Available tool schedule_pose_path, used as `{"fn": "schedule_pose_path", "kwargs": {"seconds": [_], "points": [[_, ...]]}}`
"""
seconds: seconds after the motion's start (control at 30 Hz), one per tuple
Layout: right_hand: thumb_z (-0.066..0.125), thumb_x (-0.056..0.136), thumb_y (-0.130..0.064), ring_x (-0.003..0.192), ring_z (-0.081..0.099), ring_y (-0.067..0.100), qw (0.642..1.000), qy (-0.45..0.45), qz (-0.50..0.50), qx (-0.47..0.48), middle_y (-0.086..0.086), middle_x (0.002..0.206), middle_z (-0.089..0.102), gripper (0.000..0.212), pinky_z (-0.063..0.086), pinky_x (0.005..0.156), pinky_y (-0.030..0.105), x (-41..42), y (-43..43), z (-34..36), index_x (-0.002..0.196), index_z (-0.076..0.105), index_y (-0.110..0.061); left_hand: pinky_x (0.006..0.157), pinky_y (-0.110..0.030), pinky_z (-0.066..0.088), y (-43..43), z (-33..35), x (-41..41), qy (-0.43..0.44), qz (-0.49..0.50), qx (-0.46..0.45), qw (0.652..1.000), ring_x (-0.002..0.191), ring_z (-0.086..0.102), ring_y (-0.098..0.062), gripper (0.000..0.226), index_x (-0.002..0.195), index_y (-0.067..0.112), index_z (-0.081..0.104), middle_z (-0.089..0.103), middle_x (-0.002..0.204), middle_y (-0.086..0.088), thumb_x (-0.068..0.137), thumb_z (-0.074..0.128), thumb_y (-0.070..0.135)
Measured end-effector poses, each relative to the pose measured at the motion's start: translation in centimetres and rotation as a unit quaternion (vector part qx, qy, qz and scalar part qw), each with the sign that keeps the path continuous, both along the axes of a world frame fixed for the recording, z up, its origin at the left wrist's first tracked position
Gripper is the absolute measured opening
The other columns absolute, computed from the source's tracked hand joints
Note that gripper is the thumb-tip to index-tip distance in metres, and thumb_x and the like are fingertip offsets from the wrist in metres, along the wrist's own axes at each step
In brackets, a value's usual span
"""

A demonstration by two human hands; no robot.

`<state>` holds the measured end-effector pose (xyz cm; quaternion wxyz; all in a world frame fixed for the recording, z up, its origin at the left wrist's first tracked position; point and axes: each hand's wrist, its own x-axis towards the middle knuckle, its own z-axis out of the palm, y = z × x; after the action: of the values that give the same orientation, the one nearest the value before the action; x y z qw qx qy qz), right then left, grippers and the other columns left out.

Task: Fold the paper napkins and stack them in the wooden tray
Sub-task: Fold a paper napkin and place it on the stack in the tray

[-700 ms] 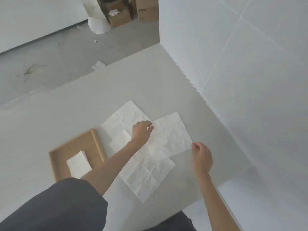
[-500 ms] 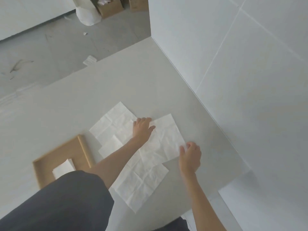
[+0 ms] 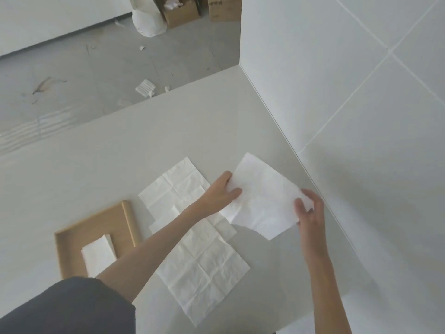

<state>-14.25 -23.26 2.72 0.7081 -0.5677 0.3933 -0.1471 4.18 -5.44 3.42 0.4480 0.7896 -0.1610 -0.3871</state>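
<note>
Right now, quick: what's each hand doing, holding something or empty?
Left hand: grips one edge of the raised napkin.
Right hand: pinches the same napkin's opposite corner.

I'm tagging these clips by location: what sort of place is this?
Probably a room under renovation: a pale grey counter against a white tiled wall, a bare grey concrete floor strewn with scraps, and brown cardboard boxes beside a white sack.

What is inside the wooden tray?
A folded napkin lies flat inside the wooden tray. The left arm and dark sleeve cover the tray's near edge, so anything there is hidden.
</note>
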Motion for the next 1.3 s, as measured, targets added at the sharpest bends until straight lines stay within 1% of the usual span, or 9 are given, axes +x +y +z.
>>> {"fn": "schedule_pose_path", "kwargs": {"seconds": [0.1, 0.17, 0.23, 0.47, 0.67, 0.8, 1.03, 1.2, 1.3], "points": [[0.05, 0.091, -0.071, 0.126, 0.063, 0.022, 0.977, -0.064, 0.095, 0.18, -0.002, 0.141, 0.064, 0.068, 0.053, 0.099, 0.04, 2.4, -0.3, 2.4, 0.151, 0.037, -0.041, 0.071, -0.024, 0.055, 3.6, 4.3, -0.7, 0.118, 0.129, -0.135, 0.975, 0.094, 0.071, -0.012, 0.035, 0.115, 0.011, 0.052, 0.069, 0.108, -0.004, 0.091, 0.068, 0.032], [0.052, 0.081, -0.079, 0.123, 0.064, 0.021, 0.956, -0.052, 0.19, 0.216, 0.001, 0.137, 0.067, 0.081, 0.055, 0.093, 0.037, 3.9, 2.2, 3.1, 0.147, 0.047, -0.032, 0.082, -0.045, 0.06, 6.3, 6.1, -1.5, 0.126, 0.201, -0.165, 0.957, 0.106, 0.07, -0.031, 0.042, 0.121, 0.008, 0.051, 0.067, 0.121, -0.017, 0.09, 0.068, 0.031], [0.069, 0.071, -0.079, 0.117, 0.068, 0.021, 0.949, -0.039, 0.24, 0.202, 0.005, 0.129, 0.071, 0.086, 0.056, 0.088, 0.036, 5.1, 5.5, 3.5, 0.136, 0.059, -0.022, 0.087, -0.047, 0.059, 9.6, 7.5, -2.5, 0.11, 0.248, -0.173, 0.947, 0.104, 0.07, -0.03, 0.038, 0.119, 0.011, 0.054, 0.068, 0.117, -0.015, 0.089, 0.068, 0.031], [0.068, 0.089, -0.055, 0.1, 0.074, 0.023, 0.926, -0.037, 0.37, 0.059, 0.007, 0.113, 0.077, 0.045, 0.057, 0.078, 0.032, 8.9, 18.1, 7.5, 0.12, 0.072, -0.022, 0.074, -0.032, 0.061, 25.1, 11.0, -7.4, 0.013, 0.365, -0.143, 0.92, 0.088, 0.072, -0.014, 0.017, 0.113, 0.015, 0.06, 0.072, 0.105, -0.003, 0.097, 0.065, 0.017], [0.067, 0.094, -0.036, 0.094, 0.074, 0.025, 0.884, -0.043, 0.464, 0.014, 0.016, 0.108, 0.077, 0.026, 0.057, 0.074, 0.031, 9.5, 27.4, 12.0, 0.112, 0.075, -0.019, 0.074, -0.036, 0.061, 36.9, 14.6, -10.6, -0.041, 0.459, -0.146, 0.875, 0.098, 0.072, -0.029, 0.019, 0.116, 0.008, 0.062, 0.074, 0.11, -0.014, 0.098, 0.063, 0.005], [0.059, 0.101, -0.041, 0.109, 0.073, 0.023, 0.844, -0.027, 0.534, 0.024, 0.003, 0.119, 0.077, 0.035, 0.058, 0.082, 0.031, 9.3, 32.4, 15.0, 0.127, 0.07, -0.021, 0.072, -0.027, 0.059, 43.1, 16.9, -11.2, -0.073, 0.432, -0.153, 0.886, 0.093, 0.076, -0.02, 0.021, 0.117, 0.019, 0.067, 0.079, 0.104, -0.005, 0.098, 0.064, 0.01], [0.055, 0.104, -0.036, 0.112, 0.072, 0.024, 0.868, -0.026, 0.496, 0.001, 0.004, 0.123, 0.076, 0.031, 0.057, 0.091, 0.039, 9.5, 36.7, 16.5, 0.126, 0.072, -0.022, 0.084, -0.035, 0.06, 48.5, 18.5, -9.7, -0.09, 0.348, -0.175, 0.917, 0.099, 0.076, -0.025, 0.023, 0.117, 0.028, 0.073, 0.079, 0.107, -0.006, 0.098, 0.063, 0.02], [0.062, 0.099, -0.036, 0.115, 0.071, 0.028, 0.865, -0.044, 0.499, 0.034, 0.007, 0.127, 0.073, 0.035, 0.059, 0.085, 0.033, 10.1, 36.4, 17.4, 0.129, 0.07, -0.02, 0.096, -0.059, 0.051, 49.3, 18.6, -8.3, -0.078, 0.347, -0.156, 0.922, 0.098, 0.072, -0.032, 0.017, 0.107, 0.011, 0.076, 0.074, 0.11, -0.023, 0.099, 0.063, 0.017], [0.065, 0.097, -0.027, 0.114, 0.071, 0.03, 0.844, -0.028, 0.535, 0.02, 0.01, 0.126, 0.074, 0.039, 0.06, 0.083, 0.033, 11.6, 36.0, 18.7, 0.132, 0.066, -0.012, 0.096, -0.056, 0.052, 49.0, 18.9, -7.4, -0.054, 0.353, -0.16, 0.92, 0.098, 0.068, -0.031, 0.018, 0.108, 0.002, 0.074, 0.074, 0.109, -0.023, 0.1, 0.062, 0.011]]}}
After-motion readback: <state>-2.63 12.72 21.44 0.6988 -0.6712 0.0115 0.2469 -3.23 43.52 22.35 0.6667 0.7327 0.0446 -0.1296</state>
